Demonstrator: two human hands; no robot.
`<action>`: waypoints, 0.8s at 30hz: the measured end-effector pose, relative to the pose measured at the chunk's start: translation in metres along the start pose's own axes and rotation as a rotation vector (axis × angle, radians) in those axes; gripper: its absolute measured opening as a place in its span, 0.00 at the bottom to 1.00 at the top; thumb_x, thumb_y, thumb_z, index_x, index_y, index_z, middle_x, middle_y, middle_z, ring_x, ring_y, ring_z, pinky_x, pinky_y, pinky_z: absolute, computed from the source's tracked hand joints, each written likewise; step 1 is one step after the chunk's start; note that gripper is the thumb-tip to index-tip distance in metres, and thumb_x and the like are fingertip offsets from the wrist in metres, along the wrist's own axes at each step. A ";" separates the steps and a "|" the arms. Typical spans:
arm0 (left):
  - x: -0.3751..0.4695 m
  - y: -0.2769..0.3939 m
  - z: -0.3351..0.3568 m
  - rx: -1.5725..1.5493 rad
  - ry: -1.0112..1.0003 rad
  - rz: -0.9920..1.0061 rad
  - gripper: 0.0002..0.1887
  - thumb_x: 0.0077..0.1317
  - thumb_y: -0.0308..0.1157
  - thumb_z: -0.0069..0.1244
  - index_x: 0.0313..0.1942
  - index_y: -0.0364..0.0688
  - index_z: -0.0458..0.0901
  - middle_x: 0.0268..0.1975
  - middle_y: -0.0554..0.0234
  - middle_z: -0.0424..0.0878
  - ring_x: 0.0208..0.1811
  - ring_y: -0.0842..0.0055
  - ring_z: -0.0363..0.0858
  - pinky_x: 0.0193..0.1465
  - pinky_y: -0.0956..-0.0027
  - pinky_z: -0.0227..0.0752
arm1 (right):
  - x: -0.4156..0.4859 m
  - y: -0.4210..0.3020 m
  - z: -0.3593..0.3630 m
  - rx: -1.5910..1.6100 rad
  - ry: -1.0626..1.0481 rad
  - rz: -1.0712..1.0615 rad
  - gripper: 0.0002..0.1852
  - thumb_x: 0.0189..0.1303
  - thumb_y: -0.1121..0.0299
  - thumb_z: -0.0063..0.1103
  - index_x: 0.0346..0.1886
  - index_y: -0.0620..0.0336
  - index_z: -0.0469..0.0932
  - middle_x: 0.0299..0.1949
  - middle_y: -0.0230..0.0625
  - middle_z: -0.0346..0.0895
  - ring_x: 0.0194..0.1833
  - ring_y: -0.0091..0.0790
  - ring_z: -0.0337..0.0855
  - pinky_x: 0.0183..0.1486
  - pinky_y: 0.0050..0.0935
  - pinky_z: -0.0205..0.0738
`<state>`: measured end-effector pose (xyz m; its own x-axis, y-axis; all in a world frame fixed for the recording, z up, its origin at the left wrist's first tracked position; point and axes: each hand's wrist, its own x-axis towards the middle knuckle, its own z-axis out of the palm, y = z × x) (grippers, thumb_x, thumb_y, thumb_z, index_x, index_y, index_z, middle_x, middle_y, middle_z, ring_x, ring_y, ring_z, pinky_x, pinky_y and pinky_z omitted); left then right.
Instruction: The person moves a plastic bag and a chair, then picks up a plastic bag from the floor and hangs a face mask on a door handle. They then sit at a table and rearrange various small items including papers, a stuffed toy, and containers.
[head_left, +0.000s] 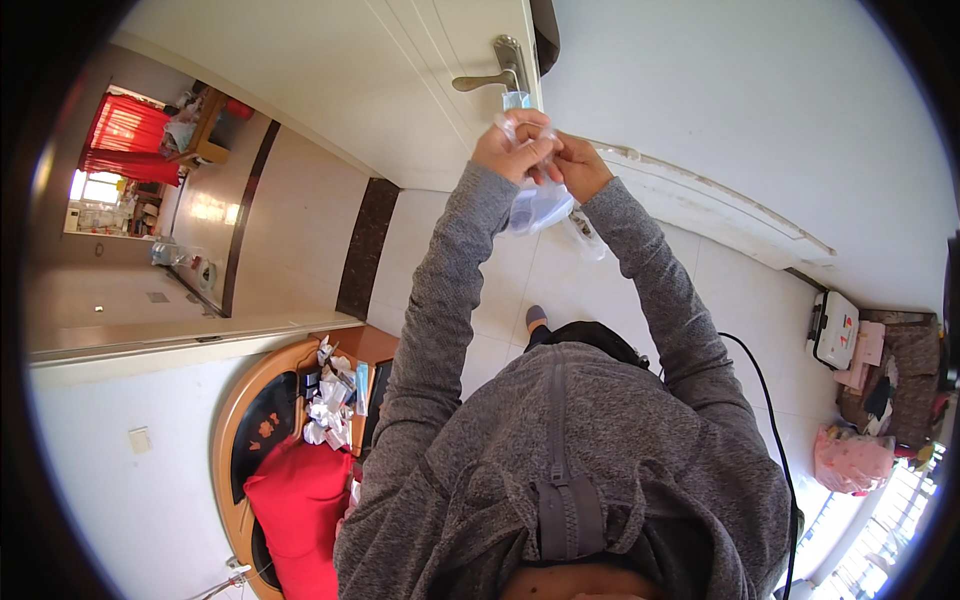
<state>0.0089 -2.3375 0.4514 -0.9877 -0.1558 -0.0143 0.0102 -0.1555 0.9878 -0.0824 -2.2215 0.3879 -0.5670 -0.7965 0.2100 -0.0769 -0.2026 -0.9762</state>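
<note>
My left hand (511, 148) and my right hand (583, 165) are close together in front of the door, just below its metal lever handle (487, 80). Both hold the gathered top of a thin clear plastic bag (541, 208), whose body hangs beneath them with something whitish-blue inside. A pale blue item, perhaps a face mask (516, 100), hangs by a loop from the handle just above my fingers. Lower and to the right is another translucent bag (587, 238) with dark contents, partly hidden by my right wrist.
The open cream door (360, 67) reaches to the doorway at left. A wooden headboard (225, 420) with a red pillow (300, 495) and crumpled tissues (330, 405) is at lower left. A white case (835, 330) and pink bag (853, 457) lie at right. A black cable (772, 420) runs beside me.
</note>
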 end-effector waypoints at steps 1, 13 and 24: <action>-0.004 0.002 -0.003 0.064 -0.013 -0.046 0.15 0.62 0.26 0.43 0.50 0.36 0.68 0.39 0.54 0.78 0.32 0.72 0.80 0.29 0.73 0.73 | 0.001 -0.003 0.008 0.101 0.076 0.062 0.24 0.57 0.79 0.41 0.60 0.57 0.64 0.32 0.36 0.79 0.25 0.21 0.75 0.24 0.21 0.71; -0.008 -0.001 -0.026 0.598 -0.022 -0.375 0.19 0.65 0.22 0.31 0.55 0.35 0.68 0.33 0.58 0.77 0.30 0.73 0.80 0.35 0.72 0.76 | 0.002 -0.005 0.002 -0.003 -0.181 0.151 0.34 0.56 0.77 0.53 0.67 0.50 0.55 0.51 0.38 0.72 0.46 0.31 0.77 0.39 0.26 0.80; -0.012 -0.029 -0.038 0.611 0.107 -0.187 0.12 0.54 0.33 0.59 0.36 0.35 0.82 0.28 0.61 0.83 0.27 0.77 0.80 0.31 0.75 0.75 | 0.019 0.004 0.031 -0.083 -0.296 0.023 0.32 0.46 0.82 0.55 0.59 0.54 0.67 0.40 0.33 0.76 0.42 0.25 0.76 0.49 0.24 0.72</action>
<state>0.0264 -2.3684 0.4168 -0.9430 -0.2809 -0.1785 -0.2820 0.3893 0.8769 -0.0679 -2.2557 0.3893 -0.3069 -0.9342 0.1821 -0.1407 -0.1447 -0.9794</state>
